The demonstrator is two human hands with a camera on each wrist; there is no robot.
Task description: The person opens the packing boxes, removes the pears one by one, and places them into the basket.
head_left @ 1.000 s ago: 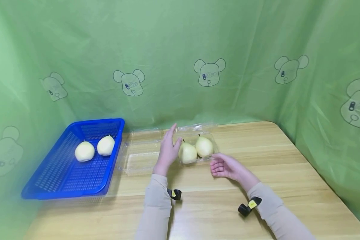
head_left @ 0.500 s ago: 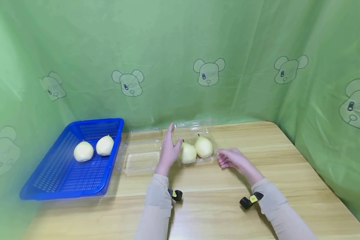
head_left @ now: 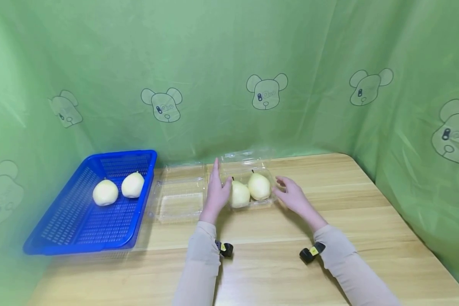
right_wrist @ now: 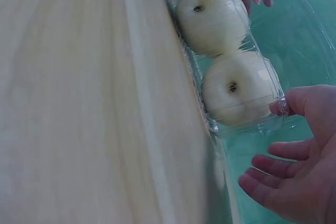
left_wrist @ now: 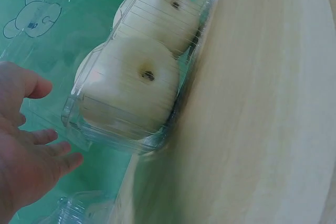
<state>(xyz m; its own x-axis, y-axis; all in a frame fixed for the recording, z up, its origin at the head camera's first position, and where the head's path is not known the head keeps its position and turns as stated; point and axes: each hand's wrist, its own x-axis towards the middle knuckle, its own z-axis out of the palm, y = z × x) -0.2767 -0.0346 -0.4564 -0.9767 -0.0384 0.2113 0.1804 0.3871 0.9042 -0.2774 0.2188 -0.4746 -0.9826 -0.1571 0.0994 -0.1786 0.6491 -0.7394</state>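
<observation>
The fingers of the right hand [head_left: 292,195] are spread loosely apart, and its thumb [right_wrist: 299,98] touches the rim at the right end of a clear plastic clamshell [head_left: 258,204]. Opposite, the left hand [head_left: 217,193] stands on edge just beside the clamshell's left end, its fingers wide and grasping nothing; I can't tell whether they brush the plastic.

Between the two hands, the clamshell sits on the far part of the desk [head_left: 260,272], its lid [head_left: 246,158] raised and tilted back on the far side. Inside, a left pear [head_left: 240,196] and a right pear [head_left: 259,187] lie touching, dark stems up.

To the left of the left hand, a second clamshell [head_left: 181,204] lies with its lid back as well. Farther left is a blue plastic basket [head_left: 103,225] with two more pale pears [head_left: 105,192] towards its far right corner, close together.

Pale sleeves [head_left: 199,272] cover both forearms, a small black device at each wrist. Beyond the desk hangs a green curtain [head_left: 214,42] printed with bear faces.
</observation>
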